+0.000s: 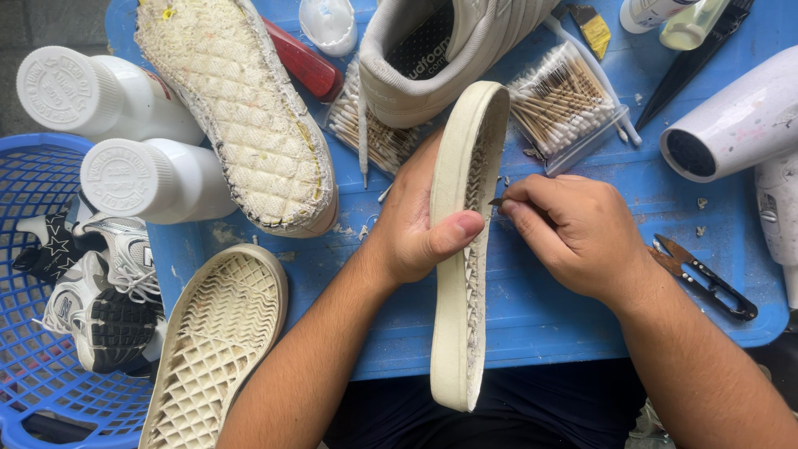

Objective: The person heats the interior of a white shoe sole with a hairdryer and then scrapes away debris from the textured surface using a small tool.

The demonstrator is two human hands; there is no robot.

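My left hand [416, 229] grips a detached cream shoe sole [460, 333] on its edge, thumb pressed on the rim, the ribbed inner side turned right. My right hand [573, 233] is closed around a small thin metal tool [497, 201] whose tip touches the inside of the sole near its upper half. Both hands are over a blue tabletop [540, 308].
A second sole [218, 341] lies at the lower left, an upturned shoe bottom [241, 116] above it. A grey sneaker [440, 50], cotton-swab packs [565, 100], white bottles [108, 96], a hair dryer [740, 125], thread snips [706, 278] and a blue basket [33, 366] with sneakers surround the hands.
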